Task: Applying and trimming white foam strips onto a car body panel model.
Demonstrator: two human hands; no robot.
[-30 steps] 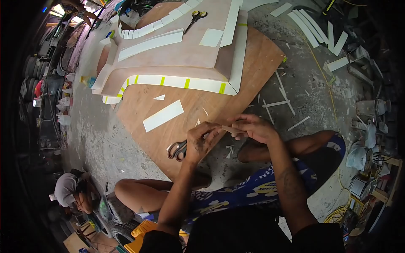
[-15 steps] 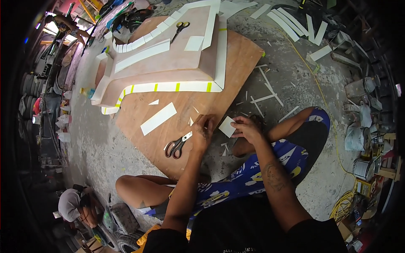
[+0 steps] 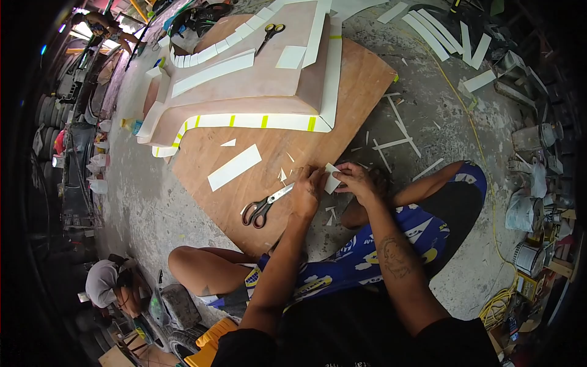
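Note:
A small white card piece (image 3: pixel 332 178) is held between my two hands over the right edge of the brown board. My right hand (image 3: pixel 358 181) pinches its right side with thumb and fingers. On its left side, my left hand (image 3: pixel 310 186) has its curled fingers at the card's edge. Black-handled scissors (image 3: pixel 260 211) lie on the board (image 3: pixel 202 202) just left of my left hand, blades pointing toward it. Beyond them rests a white card strip (image 3: pixel 235 167), with small white offcuts (image 3: pixel 283 176) close by.
A large pinkish mould (image 3: pixel 244 101) edged with white strips and yellow tape covers the board's far part; another pair of scissors (image 3: pixel 269 38) lies on it. White strips (image 3: pixel 425 35) and scraps lie on the concrete floor. A person (image 3: pixel 107 284) crouches at lower left; cans (image 3: pixel 527 258) line the right.
My left hand has moved right to meet the card piece, now gripped from both sides. The card has turned and shows narrower. The whole view has shifted slightly.

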